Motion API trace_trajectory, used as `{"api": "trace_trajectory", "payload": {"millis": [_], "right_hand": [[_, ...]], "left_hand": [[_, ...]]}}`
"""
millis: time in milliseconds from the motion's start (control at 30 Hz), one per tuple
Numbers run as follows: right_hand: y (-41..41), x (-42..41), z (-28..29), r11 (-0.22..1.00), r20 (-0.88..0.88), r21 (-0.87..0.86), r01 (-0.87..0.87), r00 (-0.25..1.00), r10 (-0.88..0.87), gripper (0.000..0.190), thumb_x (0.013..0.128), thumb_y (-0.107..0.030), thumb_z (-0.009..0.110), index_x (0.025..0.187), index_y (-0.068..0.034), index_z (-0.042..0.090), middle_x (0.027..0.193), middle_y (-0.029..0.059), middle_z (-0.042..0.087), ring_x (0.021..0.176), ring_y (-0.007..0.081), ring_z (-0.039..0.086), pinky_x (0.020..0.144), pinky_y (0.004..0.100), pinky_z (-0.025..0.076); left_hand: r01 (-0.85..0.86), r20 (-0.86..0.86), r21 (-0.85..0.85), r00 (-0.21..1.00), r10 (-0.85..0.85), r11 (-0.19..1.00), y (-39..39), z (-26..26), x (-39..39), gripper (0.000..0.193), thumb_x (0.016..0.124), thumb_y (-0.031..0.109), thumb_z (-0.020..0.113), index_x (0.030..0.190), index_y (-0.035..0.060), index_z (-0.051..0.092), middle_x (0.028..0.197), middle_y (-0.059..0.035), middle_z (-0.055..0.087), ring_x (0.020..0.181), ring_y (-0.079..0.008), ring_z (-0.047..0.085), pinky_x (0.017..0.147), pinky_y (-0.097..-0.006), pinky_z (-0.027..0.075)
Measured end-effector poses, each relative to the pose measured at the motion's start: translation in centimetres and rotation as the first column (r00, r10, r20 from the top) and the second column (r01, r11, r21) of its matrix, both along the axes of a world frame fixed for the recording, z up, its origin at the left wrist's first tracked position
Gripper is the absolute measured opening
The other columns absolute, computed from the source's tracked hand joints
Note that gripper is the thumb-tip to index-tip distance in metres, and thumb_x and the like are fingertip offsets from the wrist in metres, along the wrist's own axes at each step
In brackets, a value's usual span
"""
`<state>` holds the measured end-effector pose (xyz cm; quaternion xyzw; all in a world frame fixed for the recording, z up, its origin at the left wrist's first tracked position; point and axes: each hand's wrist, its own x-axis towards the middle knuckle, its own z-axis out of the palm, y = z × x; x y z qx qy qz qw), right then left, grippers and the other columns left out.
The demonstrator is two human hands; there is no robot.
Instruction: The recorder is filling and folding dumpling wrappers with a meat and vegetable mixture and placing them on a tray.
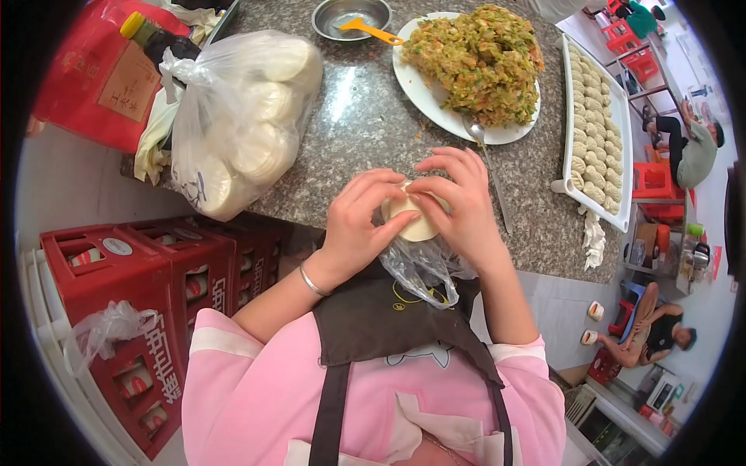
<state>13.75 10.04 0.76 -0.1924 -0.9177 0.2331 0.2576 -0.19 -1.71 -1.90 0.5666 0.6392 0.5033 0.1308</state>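
Observation:
Both hands meet at the counter's near edge over a stack of round dough wrappers (418,229) in a plastic bag (422,271). Thumb and fingers of my left hand (368,218) pinch a wrapper's edge from the left. From the right, my right hand (457,204) pinches the same top edge. How many wrappers the fingers hold is hidden. Beyond the hands, a white oval plate (422,105) bears a heap of chopped vegetable filling (481,64). A metal spoon (492,175) leans on its rim, handle toward me. Pleated dumplings (594,125) stand in rows on a white tray (625,175) at right.
A knotted bag of wrapper stacks (250,122) lies at left, near a yellow-capped bottle (145,35) and a red bag (87,76). A metal bowl (326,23) holds an orange tool (373,29). Red bottle crates (116,274) stand below left. Other people sit at far right.

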Motion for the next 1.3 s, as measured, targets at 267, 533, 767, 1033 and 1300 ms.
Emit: {"api": "trace_trajectory", "payload": {"millis": [267, 533, 767, 1033, 1300], "right_hand": [[0.3, 0.9, 1.3, 0.985, 0.047, 0.004, -0.17, 0.984, 0.17, 0.011, 0.075, -0.01, 0.067, 0.085, -0.009, 0.061, 0.099, 0.004, 0.059, 0.105, 0.0245, 0.054, 0.102, 0.0481, 0.031], [-0.1, 1.5, 1.1, 0.997, -0.034, -0.038, -0.066, 0.997, 0.065, 0.012, 0.075, -0.009, 0.066, 0.085, -0.009, 0.061, 0.086, 0.006, 0.056, 0.088, 0.0254, 0.056, 0.082, 0.0396, 0.041], [-0.3, 1.9, 1.1, 0.991, 0.003, -0.061, -0.122, 0.992, 0.123, 0.012, 0.075, -0.007, 0.064, 0.085, -0.008, 0.057, 0.083, 0.0078, 0.055, 0.081, 0.027, 0.055, 0.073, 0.037, 0.04], [-0.6, 4.1, 1.5, 0.978, -0.003, -0.108, -0.179, 0.984, 0.18, 0.013, 0.075, -0.004, 0.064, 0.085, -0.008, 0.056, 0.083, 0.0072, 0.056, 0.083, 0.0261, 0.056, 0.08, 0.0375, 0.04], [-1.3, 6.2, 6.1, 0.969, -0.082, -0.217, -0.118, 0.991, 0.103, 0.014, 0.071, 0.0, 0.066, 0.082, -0.006, 0.059, 0.086, 0.0069, 0.058, 0.083, 0.0266, 0.056, 0.076, 0.0389, 0.043]], "left_hand": [[0.049, 0.019, -0.064, 0.999, -0.048, 0.997, -0.1, 0.2, -0.3, 0.031, 0.068, 0.01, 0.078, 0.093, 0.0023, 0.062, 0.107, -0.0143, 0.063, 0.101, -0.0302, 0.061, 0.086, -0.0376, 0.049], [0.118, 0.286, -0.069, 0.954, -0.093, 0.991, -0.3, 0.5, -0.7, 0.022, 0.075, 0.013, 0.073, 0.093, 0.003, 0.064, 0.116, -0.0144, 0.059, 0.11, -0.0273, 0.056, 0.093, -0.0357, 0.044], [0.269, 0.316, -0.14, 0.924, -0.214, 0.953, 0.4, 1.2, -2.0, 0.011, 0.08, 0.012, 0.069, 0.085, 0.0029, 0.066, 0.119, -0.0132, 0.058, 0.114, -0.025, 0.053, 0.099, -0.0348, 0.036], [0.159, 0.27, -0.216, 0.958, -0.097, 0.963, 0.8, 0.8, -2.5, 0.011, 0.08, 0.012, 0.066, 0.084, 0.0016, 0.065, 0.114, -0.0111, 0.06, 0.112, -0.0244, 0.054, 0.097, -0.0356, 0.038], [0.148, 0.154, -0.153, 0.98, -0.125, 0.977, 0.9, 2.5, -2.3, 0.024, 0.079, 0.017, 0.069, 0.097, 0.002, 0.064, 0.119, -0.0122, 0.058, 0.117, -0.027, 0.051, 0.1, -0.0386, 0.038]]}}
